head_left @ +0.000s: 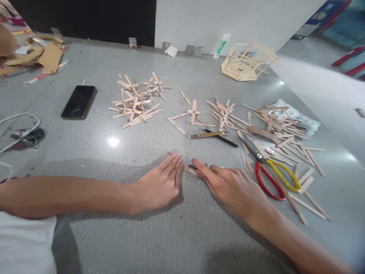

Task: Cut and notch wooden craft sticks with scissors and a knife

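- In the head view, the fingers of the left hand (164, 182) are held together and pressed down at one end of a short wooden craft stick (191, 171), seemingly so that it is kept from sliding on the grey tabletop (128, 236); whether anything is pinched beneath them cannot be told.
- The right hand (228, 184) is curled around a slim dark tool (193, 166) at the stick's other end, its index finger laid forward, probably for steadier control; the tool is too covered to be named.
- Just beyond the hands, a gold-coloured, tweezers-like tool (207, 134) and a black pen-like tool (225, 140) are laid crossed, likely for easy reach.
- Scissors (259, 155) with one red and one yellow handle are left beside the right hand, handles turned towards the person, as suits quick picking up.
- Craft sticks are heaped in a left pile (135, 110) and strewn at the right, perhaps kept aside to leave working room.
- An open wooden frame (232, 75) is stood near the far edge, and a phone (79, 102) is laid at the left, both away from the hands.
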`<state>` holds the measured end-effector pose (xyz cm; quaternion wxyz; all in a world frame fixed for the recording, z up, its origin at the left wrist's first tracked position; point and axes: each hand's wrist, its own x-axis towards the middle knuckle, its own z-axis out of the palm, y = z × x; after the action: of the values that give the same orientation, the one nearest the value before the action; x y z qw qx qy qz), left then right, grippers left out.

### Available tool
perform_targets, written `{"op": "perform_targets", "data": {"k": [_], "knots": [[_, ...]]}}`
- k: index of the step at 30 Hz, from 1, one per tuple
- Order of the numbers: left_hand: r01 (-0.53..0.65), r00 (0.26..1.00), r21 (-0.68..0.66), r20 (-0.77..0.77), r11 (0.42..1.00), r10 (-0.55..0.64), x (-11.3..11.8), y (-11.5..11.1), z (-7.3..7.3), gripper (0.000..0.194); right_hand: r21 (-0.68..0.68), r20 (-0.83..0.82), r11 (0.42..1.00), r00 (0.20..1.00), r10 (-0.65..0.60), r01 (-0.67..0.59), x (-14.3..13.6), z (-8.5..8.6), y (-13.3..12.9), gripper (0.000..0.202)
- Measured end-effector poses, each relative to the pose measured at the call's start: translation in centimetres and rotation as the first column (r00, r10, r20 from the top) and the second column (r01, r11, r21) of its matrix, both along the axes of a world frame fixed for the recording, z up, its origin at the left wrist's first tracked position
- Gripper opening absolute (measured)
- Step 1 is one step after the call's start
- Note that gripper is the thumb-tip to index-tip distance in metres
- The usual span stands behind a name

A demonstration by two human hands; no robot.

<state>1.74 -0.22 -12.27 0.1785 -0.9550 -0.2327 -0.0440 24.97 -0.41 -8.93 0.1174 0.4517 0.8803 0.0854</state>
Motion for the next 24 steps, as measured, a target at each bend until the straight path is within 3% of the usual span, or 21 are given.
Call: {"op": "perform_targets", "data": {"k": [18,24], "knots": [[-0.006,1.0,0.016,0.006,1.0,0.006,0.0,0.0,-0.1,0.054,-0.064,0.144,0.997,0.988,0.048,-0.039,-1.2,1.2,-0.2,0.057],[0.002,1.0,0.077,0.01,0.997,-0.003,0.1,0.0,-0.4,0.053,-0.055,0.196,0.989,0.969,0.147,-0.139,-2.4,2.8,0.1,0.048]]}}
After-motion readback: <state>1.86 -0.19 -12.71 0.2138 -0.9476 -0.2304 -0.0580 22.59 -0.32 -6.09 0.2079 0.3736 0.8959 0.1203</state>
